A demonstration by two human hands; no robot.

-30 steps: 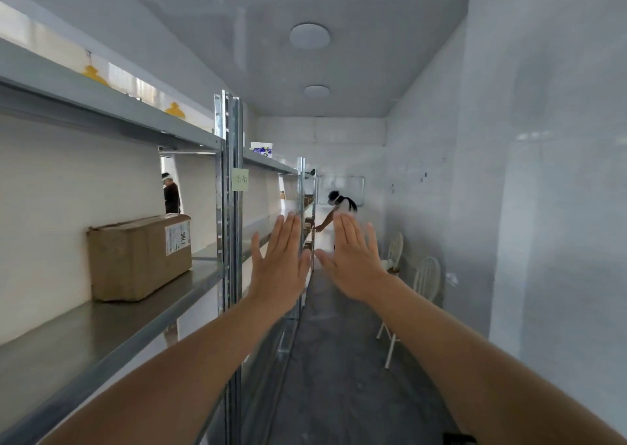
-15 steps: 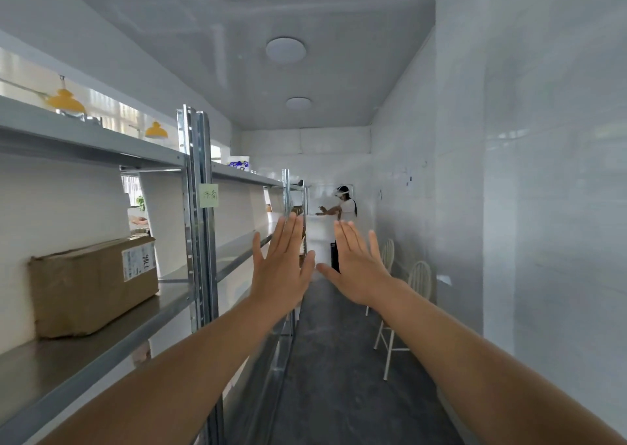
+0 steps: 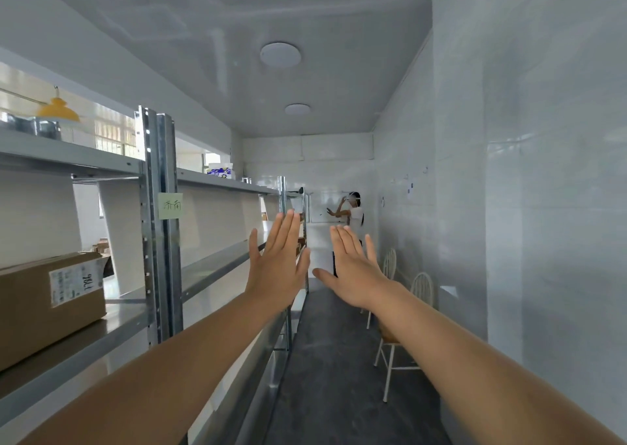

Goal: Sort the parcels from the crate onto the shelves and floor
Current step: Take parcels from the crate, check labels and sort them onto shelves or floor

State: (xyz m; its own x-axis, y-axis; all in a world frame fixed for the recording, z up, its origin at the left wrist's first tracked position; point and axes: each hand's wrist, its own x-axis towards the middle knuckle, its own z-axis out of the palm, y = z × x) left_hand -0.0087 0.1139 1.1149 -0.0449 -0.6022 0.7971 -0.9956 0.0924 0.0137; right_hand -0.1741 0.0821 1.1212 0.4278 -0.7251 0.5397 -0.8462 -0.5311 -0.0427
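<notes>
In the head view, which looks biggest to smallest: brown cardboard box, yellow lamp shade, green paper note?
1. Brown cardboard box, nearest the camera.
2. Yellow lamp shade and green paper note look alike.

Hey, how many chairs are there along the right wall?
2. The nearer chair stands by the right wall, partly behind the right forearm; the farther chair is just beyond it. More may be hidden.

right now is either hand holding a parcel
No, the left hand and the right hand are both raised with straight fingers and hold nothing; the cardboard parcel sits on the shelf.
</notes>
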